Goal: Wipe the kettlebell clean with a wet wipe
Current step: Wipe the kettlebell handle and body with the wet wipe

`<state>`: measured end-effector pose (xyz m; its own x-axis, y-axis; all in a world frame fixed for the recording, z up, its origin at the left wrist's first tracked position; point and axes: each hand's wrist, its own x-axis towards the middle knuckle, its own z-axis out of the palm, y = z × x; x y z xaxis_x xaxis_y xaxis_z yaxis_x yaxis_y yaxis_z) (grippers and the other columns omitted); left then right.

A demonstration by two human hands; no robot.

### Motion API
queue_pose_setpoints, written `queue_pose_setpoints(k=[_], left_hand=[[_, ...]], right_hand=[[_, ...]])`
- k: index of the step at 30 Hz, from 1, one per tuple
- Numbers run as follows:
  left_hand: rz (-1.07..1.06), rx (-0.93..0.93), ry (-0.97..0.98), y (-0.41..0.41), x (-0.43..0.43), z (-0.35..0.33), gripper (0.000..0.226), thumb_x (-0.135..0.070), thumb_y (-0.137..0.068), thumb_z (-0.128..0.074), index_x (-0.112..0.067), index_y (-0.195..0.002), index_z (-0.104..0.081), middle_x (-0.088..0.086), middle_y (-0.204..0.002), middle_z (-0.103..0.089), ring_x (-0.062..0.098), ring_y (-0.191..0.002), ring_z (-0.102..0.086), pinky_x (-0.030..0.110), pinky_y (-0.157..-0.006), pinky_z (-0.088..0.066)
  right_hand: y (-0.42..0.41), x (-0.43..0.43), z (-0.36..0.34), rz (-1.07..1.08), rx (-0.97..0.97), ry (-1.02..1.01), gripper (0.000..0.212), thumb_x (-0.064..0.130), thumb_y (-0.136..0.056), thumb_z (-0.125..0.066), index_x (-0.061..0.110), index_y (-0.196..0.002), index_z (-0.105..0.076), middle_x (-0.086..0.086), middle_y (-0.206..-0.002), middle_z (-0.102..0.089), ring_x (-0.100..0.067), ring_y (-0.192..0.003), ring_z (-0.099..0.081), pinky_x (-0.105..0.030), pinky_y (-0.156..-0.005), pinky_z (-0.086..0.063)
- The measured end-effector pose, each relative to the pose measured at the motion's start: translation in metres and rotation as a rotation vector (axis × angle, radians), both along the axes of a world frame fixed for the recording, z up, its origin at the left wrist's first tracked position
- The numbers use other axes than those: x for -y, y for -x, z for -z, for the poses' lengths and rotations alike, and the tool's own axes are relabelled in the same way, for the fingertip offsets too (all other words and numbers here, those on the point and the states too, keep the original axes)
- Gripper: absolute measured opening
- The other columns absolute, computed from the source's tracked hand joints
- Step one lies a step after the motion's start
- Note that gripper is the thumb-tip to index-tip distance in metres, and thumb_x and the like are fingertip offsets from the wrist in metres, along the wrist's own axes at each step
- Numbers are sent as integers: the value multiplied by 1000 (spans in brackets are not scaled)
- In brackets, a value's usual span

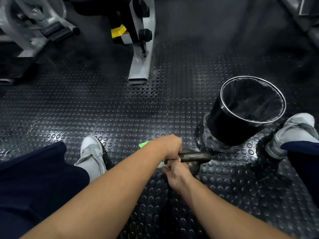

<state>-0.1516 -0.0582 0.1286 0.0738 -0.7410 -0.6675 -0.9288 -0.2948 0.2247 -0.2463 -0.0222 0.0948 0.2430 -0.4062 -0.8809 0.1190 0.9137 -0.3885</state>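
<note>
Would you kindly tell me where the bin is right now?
Head view: the bin stands on the floor at right, just beyond the kettlebell, beside the right shoe.

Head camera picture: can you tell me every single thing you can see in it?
kettlebell: one, dark grey, on the floor between the shoes
wet wipe: one, white, mostly hidden, at the right hand's fingertips
green thing: one, bright green, behind the left wrist, mostly hidden
bin: one, black with a silver rim, right of the kettlebell
gym machines: at least two, grey, along the top
floor: one, black studded rubber, under everything
shoes: two, grey-white, either side
left hand: one, grips the kettlebell's handle
right hand: one, holds the wet wipe at the kettlebell
</note>
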Motion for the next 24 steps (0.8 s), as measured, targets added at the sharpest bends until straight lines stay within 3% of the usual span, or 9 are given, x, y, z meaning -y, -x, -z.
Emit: queue_pose_setpoints(k=[2, 4, 7, 10, 13, 15, 17, 20, 24], left_hand=[[18, 20, 10, 1, 1, -1, 20, -33, -86, -78, -17, -99, -80, 2, -83, -74, 23, -84, -69, 34, -66, -52], [8, 19, 19, 0, 2, 1, 21, -34, -85, -80, -20, -100, -80, 1, -87, -74, 23, -87, -68, 35, -72, -55], [9, 19, 17, 0, 1, 2, 23, -35, -85, -80, -20, -103, -80, 1, -89, -75, 22, -88, -68, 33, -71, -52], [-1, 15, 19, -1, 1, 2, 24, -36, -86, -80, -20, -104, -80, 0, -87, -74, 22, -89, -68, 31, -67, -47], [22, 23, 17, 0, 1, 2, 25, -36, -87, -79, -18, -104, -81, 1, -88, -76, 23, -89, -69, 34, -70, -52], [8, 11, 19, 0, 1, 1, 27, -36, -87, -80, -19, -108, -81, 1, -92, -77, 22, -92, -69, 34, -72, -52], [-2, 11, 35, 1, 2, 2, 32, -36, -86, -80, -20, -114, -78, 0, -100, -77, 21, -96, -68, 31, -71, -47], [-19, 9, 26, 0, 2, 1, 27, -33, -85, -81, -19, -109, -79, 1, -98, -77, 22, -95, -69, 32, -72, -50], [-3, 27, 20, 3, 1, 1, 21, -30, -85, -80, -17, -102, -81, 2, -92, -75, 22, -92, -69, 32, -70, -52]], right_hand=[[0, -3, -4, 38, 60, -25, 33, -27, -84, -45, -5, -102, -63, -19, -94, -67, -20, -83, -63, -49, -107, -49], [-1, -7, -6, 68, 97, -36, 40, -25, -84, -49, -8, -117, -61, -23, -107, -68, -19, -91, -63, -46, -108, -49], [-2, -9, -8, 86, 91, -32, 46, -22, -86, -50, -5, -127, -59, -16, -107, -64, -14, -85, -62, -46, -108, -50], [-1, -4, -3, 37, 73, -26, 36, -21, -88, -48, -5, -116, -63, -17, -101, -64, -22, -92, -64, -40, -104, -51], [-1, 2, 4, -31, 40, -7, 24, -22, -89, -44, -4, -89, -60, -17, -81, -56, -22, -72, -56, -41, -85, -49], [-2, 2, 6, -38, 24, -8, 27, -22, -90, -42, -1, -82, -57, -14, -75, -52, -18, -66, -51, -44, -93, -50], [1, 0, 1, -27, 47, -7, 27, -24, -88, -41, -5, -88, -60, -14, -78, -55, -20, -74, -59, -48, -109, -45], [2, -5, -3, 12, 110, -46, 40, -24, -87, -41, -12, -120, -60, -21, -99, -63, -29, -102, -65, -49, -113, -44], [-1, -11, 3, 89, 91, -61, 43, -18, -91, -43, -6, -129, -59, -18, -98, -58, -23, -92, -52, -50, -110, -48]])
